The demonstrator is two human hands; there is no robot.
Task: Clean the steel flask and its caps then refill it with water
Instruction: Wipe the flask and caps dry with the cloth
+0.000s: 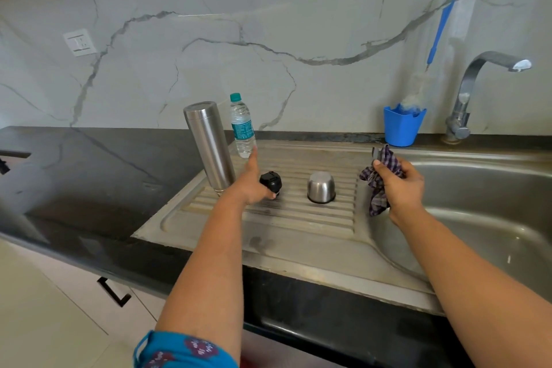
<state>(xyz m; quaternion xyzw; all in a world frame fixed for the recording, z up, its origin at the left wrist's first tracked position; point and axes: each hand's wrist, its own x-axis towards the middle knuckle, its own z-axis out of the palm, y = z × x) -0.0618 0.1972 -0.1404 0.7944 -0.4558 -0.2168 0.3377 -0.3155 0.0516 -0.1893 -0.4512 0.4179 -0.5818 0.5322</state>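
From the head view I see the steel flask [210,143] standing inverted at the left edge of the ribbed drainboard [298,218], its mouth end hidden behind my left forearm. My left hand [252,184] reaches over the board with the index finger stretched toward the plastic water bottle [242,125]; whether the fingertip touches the bottle I cannot tell. The remaining fingers are curled beside the black inner cap [271,182], and contact with it is unclear, so I cannot say if this hand grasps anything. The steel outer cap [321,187] sits upside down on the ridges, apart from both hands. My right hand [398,185] clenches a checked cloth [378,179] at the rim of the sink basin [484,197], whose right part is cut off. A blue cup [403,127] holding a blurred brush stands near the tap [475,89].
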